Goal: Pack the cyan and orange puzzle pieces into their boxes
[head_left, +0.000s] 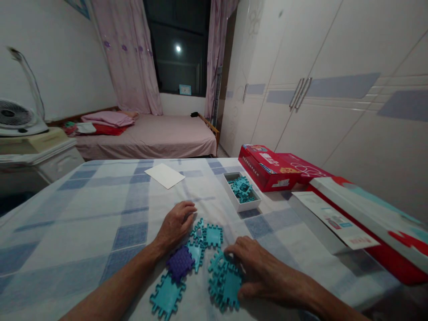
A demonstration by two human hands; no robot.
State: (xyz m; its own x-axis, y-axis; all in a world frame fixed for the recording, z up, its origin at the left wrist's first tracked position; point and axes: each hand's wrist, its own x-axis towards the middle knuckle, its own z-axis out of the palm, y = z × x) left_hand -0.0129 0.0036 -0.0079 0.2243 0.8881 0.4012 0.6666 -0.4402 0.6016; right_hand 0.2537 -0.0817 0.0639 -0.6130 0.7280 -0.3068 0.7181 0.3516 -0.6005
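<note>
Your right hand (259, 267), fingers half spread, cupped the pile (230, 285) on the cloth (83, 218), seemingly to steady it, while your left hand (177, 221), fingers loosely curled (any grip couldn't be told), lay beside the tiles (214, 235).

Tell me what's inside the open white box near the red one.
The white box holds a heap of teal notched pieces. Whatever lies beneath the top ones is covered and can't be seen.
</note>
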